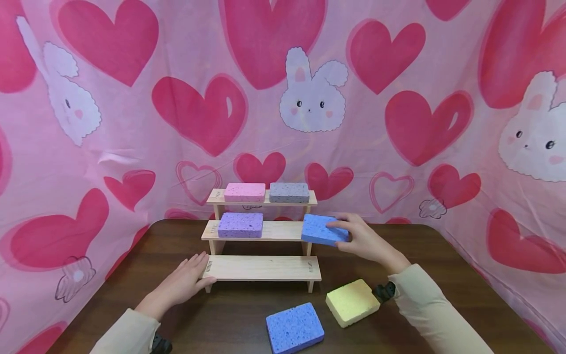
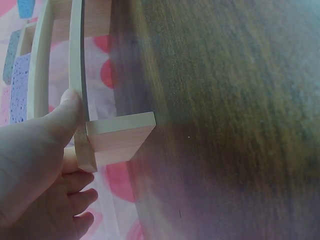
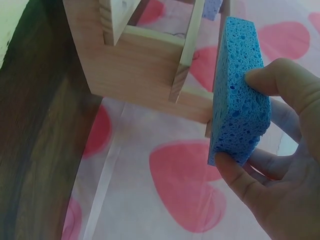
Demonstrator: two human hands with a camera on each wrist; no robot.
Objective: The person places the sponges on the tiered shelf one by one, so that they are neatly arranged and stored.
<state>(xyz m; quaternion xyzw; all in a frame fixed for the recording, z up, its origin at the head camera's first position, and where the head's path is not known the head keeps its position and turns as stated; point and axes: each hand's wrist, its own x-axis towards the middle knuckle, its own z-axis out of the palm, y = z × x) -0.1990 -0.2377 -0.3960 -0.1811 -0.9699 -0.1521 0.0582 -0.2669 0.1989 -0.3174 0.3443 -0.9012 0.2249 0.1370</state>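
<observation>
My right hand [image 1: 367, 239] grips a blue sponge [image 1: 322, 229] between thumb and fingers, at the right end of the middle step of a wooden three-step shelf [image 1: 261, 268]. The sponge juts past the step's end. In the right wrist view, this sponge [image 3: 240, 85] stands out beside the shelf's side panel [image 3: 135, 70]. My left hand [image 1: 183, 280] holds the left end of the lowest step, and the left wrist view has the thumb on the board's edge [image 2: 76, 60]. A purple sponge [image 1: 240, 225] lies on the middle step's left part.
Pink [image 1: 244, 192] and grey [image 1: 289, 192] sponges lie side by side on the top step. Before the shelf, another blue sponge [image 1: 295, 328] and a yellow sponge [image 1: 353, 302] lie on the dark wooden table [image 1: 212, 324]. A pink heart-patterned cloth [image 1: 265, 137] hangs behind.
</observation>
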